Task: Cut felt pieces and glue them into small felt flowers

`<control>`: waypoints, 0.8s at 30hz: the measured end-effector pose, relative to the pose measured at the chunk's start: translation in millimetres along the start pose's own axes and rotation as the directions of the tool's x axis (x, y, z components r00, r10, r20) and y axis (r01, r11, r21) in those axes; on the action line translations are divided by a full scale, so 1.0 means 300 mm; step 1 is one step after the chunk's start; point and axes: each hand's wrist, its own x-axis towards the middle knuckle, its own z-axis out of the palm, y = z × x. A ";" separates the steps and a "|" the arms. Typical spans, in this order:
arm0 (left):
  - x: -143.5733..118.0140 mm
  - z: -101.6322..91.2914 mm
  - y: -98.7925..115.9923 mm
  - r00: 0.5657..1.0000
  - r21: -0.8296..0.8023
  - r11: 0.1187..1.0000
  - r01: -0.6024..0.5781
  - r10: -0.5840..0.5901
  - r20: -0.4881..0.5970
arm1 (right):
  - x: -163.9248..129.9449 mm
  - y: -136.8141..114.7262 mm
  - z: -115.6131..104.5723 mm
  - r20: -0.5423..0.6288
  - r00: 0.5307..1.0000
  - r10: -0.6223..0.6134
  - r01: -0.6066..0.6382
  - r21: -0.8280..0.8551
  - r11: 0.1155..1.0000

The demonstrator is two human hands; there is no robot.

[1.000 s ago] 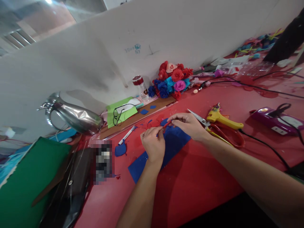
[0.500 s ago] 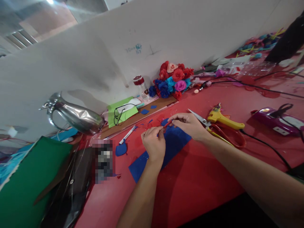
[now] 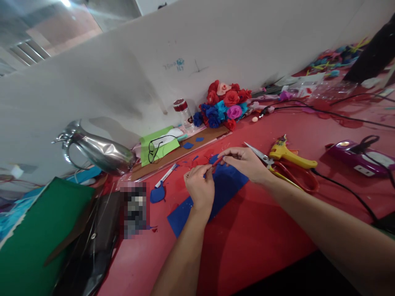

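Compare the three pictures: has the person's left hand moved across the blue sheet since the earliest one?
No. The left hand sits at the same spot on the blue sheet, beside the white pen.

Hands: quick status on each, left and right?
Left hand: fingers pinched shut on a thin red strip.
Right hand: pinched shut on the same strip's far end.

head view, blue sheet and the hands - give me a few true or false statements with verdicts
1. Both hands pinch a small red piece above the blue sheet. True.
2. The right hand grips the scissors. False: they lie on the red table beside it.
3. The left hand is over the blue sheet. True.
4. The yellow glue gun stands by the metal jug. False: it lies right of the hands.
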 end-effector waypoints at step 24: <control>0.011 0.007 0.003 0.972 -0.274 0.933 0.234 -0.231 0.043 | -0.005 -0.021 0.012 -0.001 1.000 0.030 -0.030 0.050 0.998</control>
